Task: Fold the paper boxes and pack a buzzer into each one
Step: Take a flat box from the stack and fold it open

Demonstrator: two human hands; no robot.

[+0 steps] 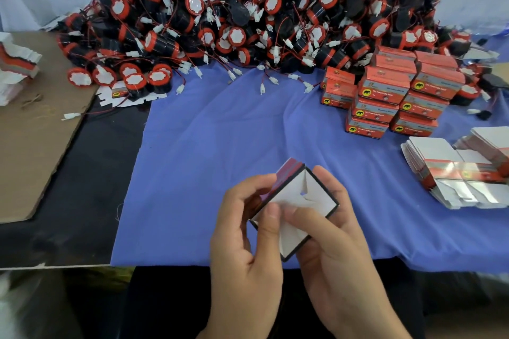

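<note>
White card flaps sit under both thumbs: the left hand (pixel 242 242) curls round the near left side of the paper box (pixel 316 197), thumb pressing down on a flap, while the right hand (pixel 333 234) cups the box from the right and below, thumb laid across the folded flaps. The box is held up off the blue cloth (pixel 220 159), its open end tilted toward the camera, and the flaps look only partly tucked.

I judge the end is not yet locked. If the thumbs lift before the tabs catch, the flaps could spring open, and a buzzer dropped in might fall through. Too hard a squeeze could crease the thin walls.

Beyond lie the flat blanks (pixel 454 173) at right, the packed boxes (pixel 394 96) stacked behind them, the heap of buzzers (pixel 248 22) at the back, and brown cardboard (pixel 33 132) at left.
</note>
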